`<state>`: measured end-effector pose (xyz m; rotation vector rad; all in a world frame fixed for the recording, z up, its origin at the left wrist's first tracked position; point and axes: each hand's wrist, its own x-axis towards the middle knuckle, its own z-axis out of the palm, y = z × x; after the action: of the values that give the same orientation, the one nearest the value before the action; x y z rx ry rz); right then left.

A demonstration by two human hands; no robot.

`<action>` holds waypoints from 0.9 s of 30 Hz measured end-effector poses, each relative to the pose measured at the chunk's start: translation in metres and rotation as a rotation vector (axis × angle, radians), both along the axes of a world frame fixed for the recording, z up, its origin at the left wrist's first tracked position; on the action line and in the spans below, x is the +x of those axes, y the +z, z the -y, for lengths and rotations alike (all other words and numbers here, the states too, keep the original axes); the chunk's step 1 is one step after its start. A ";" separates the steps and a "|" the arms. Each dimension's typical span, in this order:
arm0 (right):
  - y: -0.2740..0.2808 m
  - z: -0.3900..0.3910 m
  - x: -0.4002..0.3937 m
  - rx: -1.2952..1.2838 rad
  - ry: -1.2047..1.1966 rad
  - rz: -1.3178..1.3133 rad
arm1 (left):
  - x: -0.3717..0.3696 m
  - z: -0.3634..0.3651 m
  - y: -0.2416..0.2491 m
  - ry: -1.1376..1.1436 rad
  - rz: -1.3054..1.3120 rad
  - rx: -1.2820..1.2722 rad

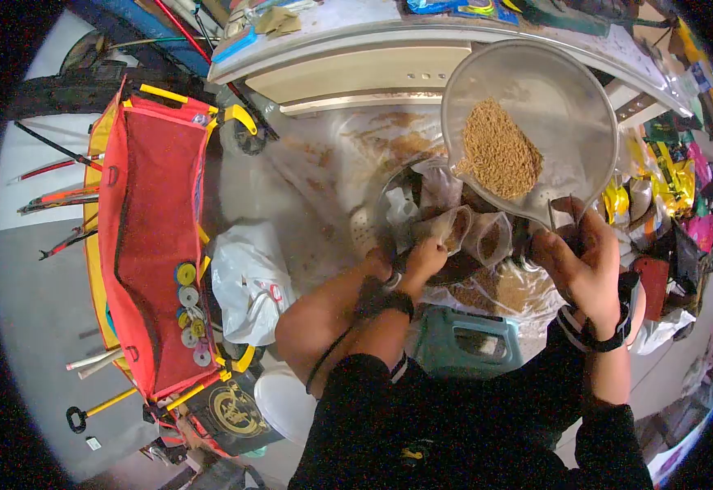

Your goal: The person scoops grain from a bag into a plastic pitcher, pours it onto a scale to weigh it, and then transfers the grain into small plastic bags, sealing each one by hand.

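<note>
My right hand [581, 265] grips the near edge of a large round metal bowl [568, 106], tilted to the left. Brown pellets [499, 151] lie heaped at the bowl's lower left side. Below and left of it, my left hand [426, 260] is closed on the rim of a clear plastic bag [452, 230] with some pellets inside. Another clear bag [488, 238] with brown contents stands just right of it. Both bags are in a dark round tub [389, 184], beside more whitish plastic bags [440, 186].
A red wheeled cart [160, 245] with spools stands at the left, beside a white plastic bag [250, 282]. Ahead is a white counter [356, 33] with a drawer. A teal plastic stool [434, 339] is between my legs. Colourful packets [670, 184] lie at the right.
</note>
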<state>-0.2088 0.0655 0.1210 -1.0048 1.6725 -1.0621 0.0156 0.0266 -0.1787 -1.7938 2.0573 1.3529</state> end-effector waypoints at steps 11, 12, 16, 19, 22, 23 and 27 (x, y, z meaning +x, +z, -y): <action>0.000 0.003 -0.003 -0.044 -0.046 0.064 | -0.014 0.027 0.020 0.213 -0.158 -0.167; 0.001 0.003 -0.003 -0.023 -0.047 0.090 | -0.015 0.031 0.029 0.204 -0.162 -0.170; 0.000 0.003 -0.008 -0.069 0.002 0.080 | -0.018 0.053 0.075 0.123 -0.181 -0.273; 0.005 0.003 -0.010 0.005 -0.026 0.137 | -0.009 0.065 0.105 0.006 -0.163 -0.397; 0.004 0.002 -0.008 -0.116 -0.059 0.208 | 0.005 0.078 0.128 -0.012 -0.072 -0.432; 0.004 0.000 -0.009 -0.116 -0.062 0.211 | 0.013 0.081 0.121 -0.017 -0.070 -0.432; 0.005 -0.003 -0.015 -0.033 -0.043 0.146 | 0.034 0.077 0.106 -0.164 0.050 -0.360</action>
<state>-0.2237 0.0689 0.1262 -0.8936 1.5686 -1.1666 0.0501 -0.0507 -0.0729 -1.7058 2.4825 0.9321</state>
